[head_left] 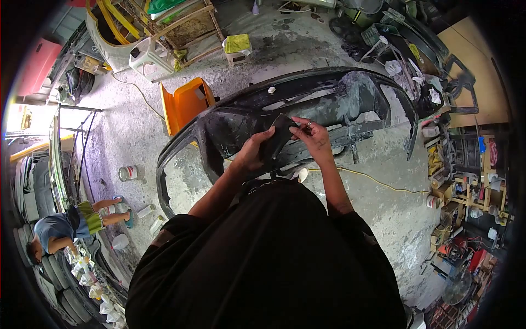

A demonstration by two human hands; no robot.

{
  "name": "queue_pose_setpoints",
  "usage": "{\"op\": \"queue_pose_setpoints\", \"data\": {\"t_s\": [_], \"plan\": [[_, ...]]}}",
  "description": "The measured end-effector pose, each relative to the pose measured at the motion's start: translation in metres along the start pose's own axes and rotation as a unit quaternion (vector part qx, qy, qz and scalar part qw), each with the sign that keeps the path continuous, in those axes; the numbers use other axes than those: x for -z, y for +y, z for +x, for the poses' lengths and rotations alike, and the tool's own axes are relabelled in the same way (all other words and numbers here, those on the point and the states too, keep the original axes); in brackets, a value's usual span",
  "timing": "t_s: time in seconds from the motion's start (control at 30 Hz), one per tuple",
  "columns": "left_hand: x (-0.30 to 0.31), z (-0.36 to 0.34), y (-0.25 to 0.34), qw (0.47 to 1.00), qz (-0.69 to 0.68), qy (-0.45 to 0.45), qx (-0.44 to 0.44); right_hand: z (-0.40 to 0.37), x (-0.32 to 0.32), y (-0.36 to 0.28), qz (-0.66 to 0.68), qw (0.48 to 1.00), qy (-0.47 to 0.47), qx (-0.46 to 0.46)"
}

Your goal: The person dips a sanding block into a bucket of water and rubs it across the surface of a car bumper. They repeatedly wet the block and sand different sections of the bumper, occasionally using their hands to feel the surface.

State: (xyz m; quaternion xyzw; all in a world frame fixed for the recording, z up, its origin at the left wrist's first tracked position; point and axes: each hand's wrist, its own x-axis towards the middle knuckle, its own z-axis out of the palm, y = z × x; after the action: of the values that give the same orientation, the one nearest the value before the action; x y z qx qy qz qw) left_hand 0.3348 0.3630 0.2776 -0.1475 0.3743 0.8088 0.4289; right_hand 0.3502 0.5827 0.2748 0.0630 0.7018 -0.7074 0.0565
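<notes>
Between my two hands is a dark, flat sheet of sandpaper [281,127], held up in front of my chest. My left hand [253,149] grips its near left side, thumb on top. At the far right corner, my right hand [313,137] pinches the sheet between thumb and fingers; a ring shows on one finger. Right beneath both hands lies a large black car bumper [230,118], curved and with openings. Greyish, dusty patches cover its right part. A small white lump [272,90] rests on its upper edge.
An orange plastic piece [186,104] stands left of the bumper. A paint can [127,173] sits on the concrete floor, and a yellow hose [372,178] runs right. Another person [71,225] bends over at far left. Cluttered shelves [476,186] line the right side.
</notes>
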Motion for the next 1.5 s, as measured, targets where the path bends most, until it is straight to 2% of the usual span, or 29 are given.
{"op": "queue_pose_setpoints", "data": {"t_s": [0.2, 0.3, 0.4, 0.47, 0.5, 0.57, 0.6, 0.67, 0.8, 0.87, 0.9, 0.97, 1.1, 1.17, 1.37, 1.4, 1.47, 1.5], "plan": [[0.013, 0.009, -0.015, 0.999, -0.028, -0.008, -0.022, -0.004, 0.002, 0.005, -0.022, 1.0, -0.003, -0.009], [0.001, -0.001, -0.009, 0.999, -0.008, 0.037, 0.019, -0.006, 0.002, 0.007, -0.012, 1.0, -0.001, 0.006], [0.01, 0.001, -0.011, 0.999, 0.011, 0.025, 0.038, -0.008, 0.003, 0.002, -0.023, 1.0, -0.006, 0.001], [0.018, 0.003, -0.014, 0.998, 0.003, -0.047, 0.03, -0.008, 0.006, 0.0, -0.025, 0.999, -0.032, -0.001], [0.008, -0.002, -0.012, 0.998, 0.003, -0.047, 0.03, -0.008, 0.006, 0.001, -0.025, 0.999, -0.032, 0.0], [-0.025, -0.015, -0.005, 0.996, -0.086, 0.008, 0.019, -0.008, 0.007, 0.008, -0.026, 0.996, -0.033, 0.075], [-0.025, -0.016, -0.004, 0.996, -0.087, 0.008, 0.018, -0.008, 0.008, 0.01, -0.027, 0.996, -0.034, 0.074], [-0.022, -0.02, -0.003, 0.998, -0.057, -0.031, 0.023, -0.008, 0.008, 0.015, 0.035, 0.995, -0.044, 0.086], [0.025, -0.013, -0.011, 1.0, 0.018, -0.017, 0.004, -0.001, 0.003, 0.021, 0.0, 0.991, -0.068, 0.114], [0.048, -0.009, -0.012, 0.991, 0.118, 0.037, -0.043, 0.012, 0.003, 0.017, -0.123, 0.99, -0.068, 0.03], [0.052, -0.015, -0.01, 0.992, 0.115, 0.04, -0.044, 0.023, 0.005, 0.02, -0.124, 0.989, -0.072, 0.028], [0.053, -0.025, -0.005, 0.984, 0.062, 0.125, -0.113, 0.056, 0.013, 0.032, -0.165, 0.983, -0.04, 0.066], [0.097, -0.037, -0.006, 0.969, 0.051, 0.169, -0.173, 0.138, 0.018, 0.062, -0.201, 0.975, -0.018, 0.096], [0.115, -0.043, -0.013, 0.947, 0.03, 0.241, -0.208, 0.173, 0.009, 0.067, -0.305, 0.944, -0.002, 0.128], [0.133, -0.09, -0.03, 0.914, 0.018, 0.334, -0.228, 0.233, -0.025, 0.095, -0.416, 0.891, -0.058, 0.171], [0.134, -0.102, -0.04, 0.9, -0.034, 0.358, -0.248, 0.241, -0.031, 0.106, -0.427, 0.883, -0.088, 0.174], [0.155, -0.109, -0.057, 0.896, -0.044, 0.357, -0.258, 0.253, -0.03, 0.12, -0.45, 0.878, -0.093, 0.132], [0.16, -0.112, -0.062, 0.893, -0.054, 0.362, -0.261, 0.255, -0.03, 0.121, -0.472, 0.865, -0.089, 0.147]]}}
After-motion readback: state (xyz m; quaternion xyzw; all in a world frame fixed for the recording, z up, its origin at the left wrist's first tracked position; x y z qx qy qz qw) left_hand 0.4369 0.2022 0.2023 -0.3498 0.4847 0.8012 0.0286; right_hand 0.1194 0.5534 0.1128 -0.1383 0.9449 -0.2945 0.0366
